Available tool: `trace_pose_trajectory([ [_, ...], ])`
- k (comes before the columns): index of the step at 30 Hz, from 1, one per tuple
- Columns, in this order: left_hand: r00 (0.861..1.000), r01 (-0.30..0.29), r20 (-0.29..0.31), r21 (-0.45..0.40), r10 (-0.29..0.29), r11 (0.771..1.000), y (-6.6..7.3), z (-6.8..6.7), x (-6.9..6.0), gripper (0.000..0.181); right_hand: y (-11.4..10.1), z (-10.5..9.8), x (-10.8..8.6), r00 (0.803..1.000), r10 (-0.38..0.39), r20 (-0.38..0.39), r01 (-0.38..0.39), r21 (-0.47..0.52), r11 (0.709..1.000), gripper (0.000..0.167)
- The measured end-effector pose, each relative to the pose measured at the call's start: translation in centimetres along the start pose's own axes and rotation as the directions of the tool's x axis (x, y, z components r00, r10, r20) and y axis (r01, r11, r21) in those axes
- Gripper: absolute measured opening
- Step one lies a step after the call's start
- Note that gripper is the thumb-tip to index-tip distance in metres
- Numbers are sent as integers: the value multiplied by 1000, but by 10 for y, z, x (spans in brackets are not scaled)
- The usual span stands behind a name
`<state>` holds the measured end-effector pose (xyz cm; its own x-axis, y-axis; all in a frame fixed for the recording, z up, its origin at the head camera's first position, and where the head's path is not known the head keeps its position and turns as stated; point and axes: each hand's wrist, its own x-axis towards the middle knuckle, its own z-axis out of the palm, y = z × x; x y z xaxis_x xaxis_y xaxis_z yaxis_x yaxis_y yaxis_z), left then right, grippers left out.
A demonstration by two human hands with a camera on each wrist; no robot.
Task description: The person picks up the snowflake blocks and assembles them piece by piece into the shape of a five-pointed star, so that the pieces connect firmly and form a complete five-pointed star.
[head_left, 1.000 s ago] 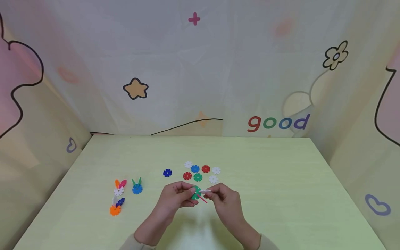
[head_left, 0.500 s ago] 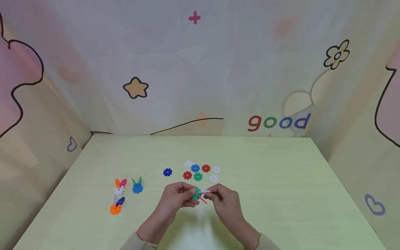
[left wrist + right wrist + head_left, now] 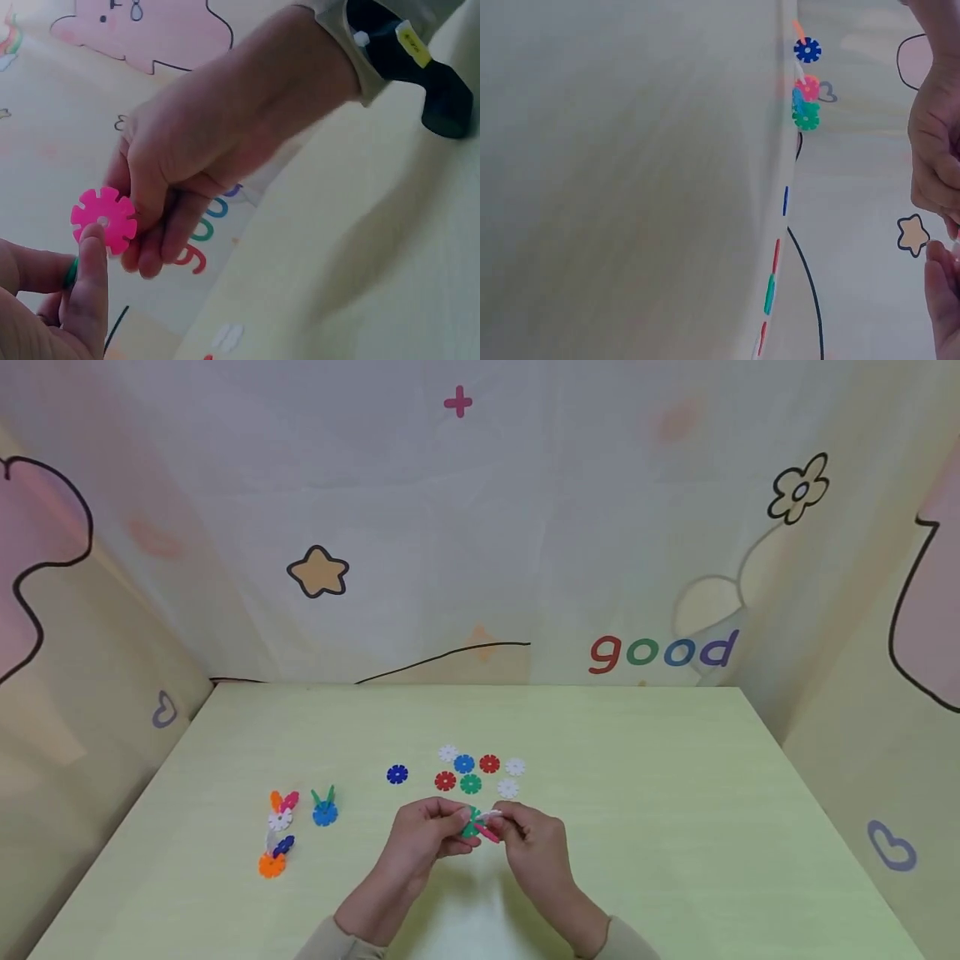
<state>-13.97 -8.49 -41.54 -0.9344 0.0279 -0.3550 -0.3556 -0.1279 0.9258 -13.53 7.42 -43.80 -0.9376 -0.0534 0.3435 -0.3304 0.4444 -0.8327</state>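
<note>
Head view: our left hand (image 3: 422,837) pinches a green notched disc (image 3: 471,830), our right hand (image 3: 537,845) apparently a white disc (image 3: 491,815), likely light, stiff, best rim-held.

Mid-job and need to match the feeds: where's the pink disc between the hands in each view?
Head: pink disc low, near middle, at a slant.
Left wrist: pink disc left of centre, nearly face-on.
Right wrist: cannot confirm; a pinkish sliver shows at the right edge.
Shared landmark: right hand, at upper middle in left wrist, at lower right in right wrist.
</note>
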Motion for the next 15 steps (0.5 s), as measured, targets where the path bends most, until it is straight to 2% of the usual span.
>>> trace_pose_trajectory([
  [3, 1000, -1, 14, 62, 0, 998, 1, -3, -1, 17, 0, -3, 2, 999, -5, 43, 6, -16, 1000, 4],
  [6, 997, 11, 74, 145, -22, 989, 1, -10, 0, 21, 1, -9, 5, 989, 27, 143, -27, -5, 1000, 6],
  [11, 976, -7, 215, 227, -43, 974, 1, -29, 5, 24, 3, -20, 14, 951, 46, 305, -64, 49, 997, 11],
  [15, 958, -36, 283, 271, -43, 962, 7, -40, 5, 25, 1, -27, 21, 915, 46, 400, -82, 76, 994, 16],
])
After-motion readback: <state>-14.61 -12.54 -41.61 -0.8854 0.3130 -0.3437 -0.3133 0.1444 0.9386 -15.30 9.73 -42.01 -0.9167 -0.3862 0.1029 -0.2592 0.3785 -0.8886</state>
